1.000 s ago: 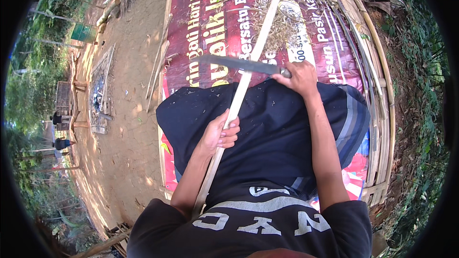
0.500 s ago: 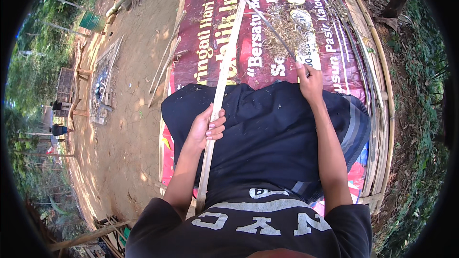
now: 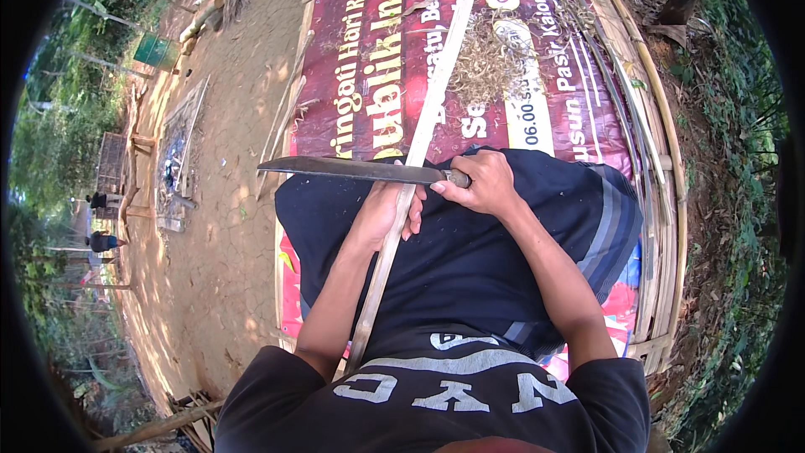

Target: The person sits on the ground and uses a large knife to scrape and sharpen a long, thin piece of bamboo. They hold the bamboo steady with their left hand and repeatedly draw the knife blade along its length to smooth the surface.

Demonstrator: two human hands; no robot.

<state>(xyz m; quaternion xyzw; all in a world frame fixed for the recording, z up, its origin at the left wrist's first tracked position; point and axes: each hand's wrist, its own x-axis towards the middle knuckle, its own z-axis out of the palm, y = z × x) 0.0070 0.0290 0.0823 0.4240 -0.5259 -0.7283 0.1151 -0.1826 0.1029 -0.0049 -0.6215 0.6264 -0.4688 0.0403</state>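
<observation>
A long pale bamboo strip runs from beside my waist up over my lap and past the far part of the banner. My left hand is closed around it above my dark cloth-covered lap. In my right hand is the handle of a machete. Its long dark blade lies crosswise over the strip, just beyond my left fingers, with the tip pointing left. The blade partly hides my left hand. Whether its edge touches the strip I cannot tell.
Under me a dark red printed banner covers a bamboo platform. Curly shavings are heaped on it beyond my lap, and thin bamboo strips lie along its right side. Bare earth spreads left, with a green container farther off.
My right hand has brought the machete back from the far side and turned its blade crosswise over the strip. The strip's far end has swung right, and my left hand has shifted slightly right.
</observation>
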